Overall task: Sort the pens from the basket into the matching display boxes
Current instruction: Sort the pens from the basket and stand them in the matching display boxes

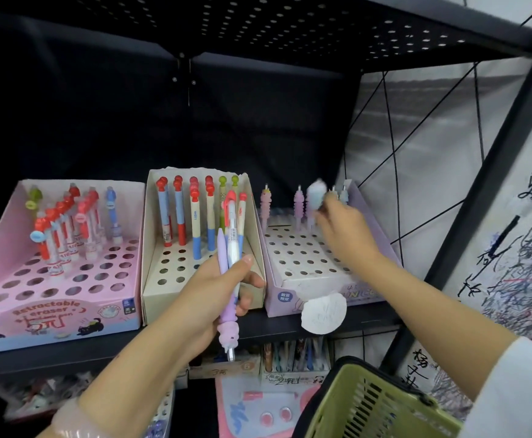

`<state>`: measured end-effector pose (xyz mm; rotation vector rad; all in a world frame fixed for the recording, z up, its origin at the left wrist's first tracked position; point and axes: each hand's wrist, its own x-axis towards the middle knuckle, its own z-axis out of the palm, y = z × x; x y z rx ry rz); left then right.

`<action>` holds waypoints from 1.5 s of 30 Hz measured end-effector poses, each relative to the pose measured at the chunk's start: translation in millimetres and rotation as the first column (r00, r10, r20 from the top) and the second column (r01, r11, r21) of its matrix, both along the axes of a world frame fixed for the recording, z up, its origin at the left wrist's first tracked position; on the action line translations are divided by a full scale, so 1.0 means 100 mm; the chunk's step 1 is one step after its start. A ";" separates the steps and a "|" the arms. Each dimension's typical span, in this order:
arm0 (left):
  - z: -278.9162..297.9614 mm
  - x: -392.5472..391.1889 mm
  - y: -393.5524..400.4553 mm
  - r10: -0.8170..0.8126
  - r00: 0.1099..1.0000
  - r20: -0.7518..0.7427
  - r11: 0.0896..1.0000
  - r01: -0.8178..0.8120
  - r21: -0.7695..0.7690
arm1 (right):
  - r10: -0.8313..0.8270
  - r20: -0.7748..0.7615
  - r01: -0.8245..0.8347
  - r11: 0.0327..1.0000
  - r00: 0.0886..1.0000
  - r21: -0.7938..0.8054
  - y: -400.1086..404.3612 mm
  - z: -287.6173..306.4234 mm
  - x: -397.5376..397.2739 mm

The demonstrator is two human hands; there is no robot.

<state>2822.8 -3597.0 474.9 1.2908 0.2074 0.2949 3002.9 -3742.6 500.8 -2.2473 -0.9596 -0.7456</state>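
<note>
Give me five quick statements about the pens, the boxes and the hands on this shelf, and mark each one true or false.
1. The left hand holds several pens. True.
2. The right hand is in the basket. False: it reaches into the back row of the purple box.
3. The beige box stands between the pink box and the purple one. True.
4. Every hole in the pink box is filled. False: most front holes are empty.
5. The basket sits on the shelf beside the boxes. False: it is below, at lower right.
</note>
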 end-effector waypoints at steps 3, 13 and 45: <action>-0.01 -0.01 0.01 -0.003 1.000 0.004 0.999 0.003 0.033 | -0.051 -0.308 0.121 0.970 0.950 0.211 -0.08 0.05 0.29; -0.02 0.00 0.04 0.022 0.999 0.033 0.999 -0.023 0.046 | -0.175 -0.378 0.172 0.984 0.909 -0.042 -0.04 -0.10 0.51; -0.12 -0.51 0.49 0.089 0.996 0.007 0.989 -0.090 0.119 | 0.299 -0.244 -0.222 0.929 0.923 0.296 1.06 0.29 -0.81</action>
